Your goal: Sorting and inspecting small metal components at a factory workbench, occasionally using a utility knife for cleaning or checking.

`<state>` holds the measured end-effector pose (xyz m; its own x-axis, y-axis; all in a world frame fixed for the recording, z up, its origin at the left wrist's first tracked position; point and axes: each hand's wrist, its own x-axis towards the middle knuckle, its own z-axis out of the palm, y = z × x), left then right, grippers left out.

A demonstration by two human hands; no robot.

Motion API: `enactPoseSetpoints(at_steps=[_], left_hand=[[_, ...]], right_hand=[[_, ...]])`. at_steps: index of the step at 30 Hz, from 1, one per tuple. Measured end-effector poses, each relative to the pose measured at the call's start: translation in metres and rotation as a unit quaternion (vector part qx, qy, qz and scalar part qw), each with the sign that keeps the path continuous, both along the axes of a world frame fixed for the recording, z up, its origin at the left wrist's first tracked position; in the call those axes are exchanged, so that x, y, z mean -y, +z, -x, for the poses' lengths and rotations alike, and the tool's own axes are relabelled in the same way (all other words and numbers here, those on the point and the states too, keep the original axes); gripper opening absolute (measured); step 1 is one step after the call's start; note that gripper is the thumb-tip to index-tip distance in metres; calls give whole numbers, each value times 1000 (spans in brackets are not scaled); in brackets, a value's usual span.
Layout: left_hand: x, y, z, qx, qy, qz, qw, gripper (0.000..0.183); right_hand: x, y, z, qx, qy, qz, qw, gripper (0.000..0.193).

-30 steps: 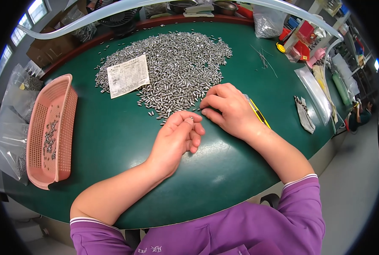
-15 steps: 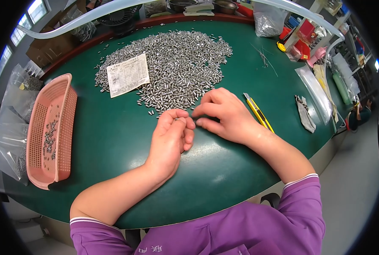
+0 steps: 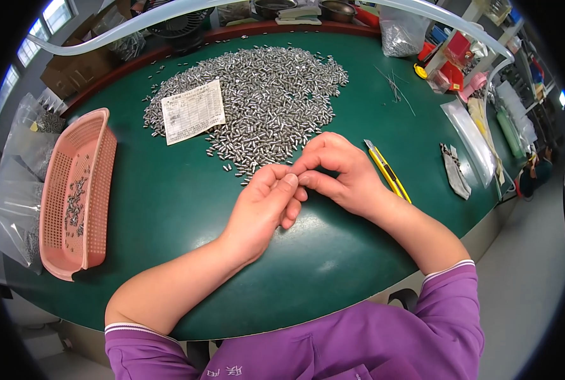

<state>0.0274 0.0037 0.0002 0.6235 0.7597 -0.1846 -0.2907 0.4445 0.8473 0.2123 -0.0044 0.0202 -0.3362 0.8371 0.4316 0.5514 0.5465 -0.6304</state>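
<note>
A broad heap of small silvery metal pins [image 3: 263, 101] covers the far middle of the green table [image 3: 168, 190]. A printed paper slip [image 3: 193, 113] lies on the heap's left part. Just in front of the near edge of the pile, my left hand [image 3: 271, 199] is closed, thumb pressed against its curled fingers. My right hand [image 3: 336, 174] meets it, its thumb and index finger pinched together at the left thumb's tip. Whatever sits between the fingertips is too small and covered to make out.
At the left stands a pink perforated basket [image 3: 98, 190] with some metal pins in it, beside clear bags [image 3: 17, 209] of parts. A yellow utility knife [image 3: 387, 170] lies right of my right hand. Thin wires [image 3: 394, 87], a cloth [image 3: 455, 170] and plastic sleeves [image 3: 469, 139] lie farther right.
My right hand has come left and my left hand slightly right, so their fingertips now touch. The right thumb and index finger have closed into a pinch.
</note>
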Motion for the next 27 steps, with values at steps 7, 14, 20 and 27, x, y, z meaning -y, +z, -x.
enactPoseSetpoints(at_steps=[7,14,20,27], left_hand=[[0,-5,-1,40,20,10,999,19],[0,-5,0,48,20,11,999,18],[-1,-6,3,50,6,6,999,19],[1,-2,2,48,12,26,998,21]], right_hand=[[-7,-12,-6,38,-49,-39,997,25],[-8,-17,-6,145,-68,-94,983,18],[-5,-13,-2,146,-71,-46,986,11],[-2,-2,1,-6,-44,-22,999,9]])
